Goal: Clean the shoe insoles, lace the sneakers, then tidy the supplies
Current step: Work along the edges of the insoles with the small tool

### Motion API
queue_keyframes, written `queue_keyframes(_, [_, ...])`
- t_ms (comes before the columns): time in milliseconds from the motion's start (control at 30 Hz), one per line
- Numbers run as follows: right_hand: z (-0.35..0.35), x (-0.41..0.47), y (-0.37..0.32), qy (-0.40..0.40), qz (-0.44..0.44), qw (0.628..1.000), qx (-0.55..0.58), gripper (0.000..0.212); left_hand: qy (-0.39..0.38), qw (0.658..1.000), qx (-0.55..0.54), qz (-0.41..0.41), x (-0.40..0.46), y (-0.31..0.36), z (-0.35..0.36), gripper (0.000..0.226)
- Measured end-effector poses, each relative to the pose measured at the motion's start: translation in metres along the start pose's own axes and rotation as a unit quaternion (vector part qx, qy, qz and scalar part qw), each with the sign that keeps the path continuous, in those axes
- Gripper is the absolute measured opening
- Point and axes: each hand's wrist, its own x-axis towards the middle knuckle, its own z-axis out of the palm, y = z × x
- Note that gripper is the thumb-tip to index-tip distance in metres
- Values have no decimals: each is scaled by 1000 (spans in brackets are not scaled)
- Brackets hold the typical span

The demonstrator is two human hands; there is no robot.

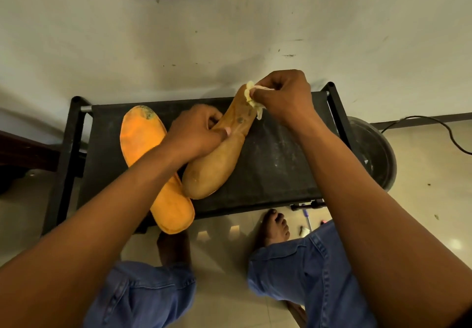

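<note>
The left hand (196, 133) pinches the browner insole (217, 154) at its middle, pinning it to the black bench (275, 164) so it should not slide under rubbing. The right hand (283, 97) grasps a pale yellow cloth (251, 96) and presses it on that insole's far end, just beyond the left hand, where dark marks show. A brighter orange insole (143, 138) lies beneath the left forearm, probably parked until its turn.

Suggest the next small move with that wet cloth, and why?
Probably drag the cloth in the right hand down the brown insole toward the dark marks: it sits at the toe end, and the left hand steadies the middle.
</note>
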Motion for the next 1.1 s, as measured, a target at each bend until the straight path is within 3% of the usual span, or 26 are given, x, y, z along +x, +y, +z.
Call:
queue_keyframes(67, [0,-1,-1,0,-9,1000,16,7,-40,996,-83,-13,1,-4,-13,15])
queue_keyframes(167, [1,-3,-5,-15,-22,999,30,7,-113,984,-139,12,2,-15,-35,21])
queue_keyframes(300, [6,-6,-8,-55,-33,998,22,9,-230,967,-17,105,4,-37,-42,28])
queue_keyframes(400, [11,-7,-8,-72,-36,997,1,8,-184,970,88,136,8,-46,-32,26])
queue_keyframes(500, [12,-8,-8,-74,-40,996,-10,6,-115,974,112,157,7,-43,-29,26])
queue_keyframes(700, [17,-12,-7,-88,-47,994,-31,7,-80,970,156,167,-5,-42,-42,56])
queue_keyframes(867, [23,-26,-7,-111,-71,990,-56,6,-97,969,210,84,-44,-54,-63,81])
queue_keyframes(967, [31,-45,-6,-129,-91,984,-78,4,-67,970,233,24,-75,-67,-71,70])
queue_keyframes(1100, [53,-72,-12,-173,-143,962,-153,10,-23,944,328,-30,-106,-88,-57,64])
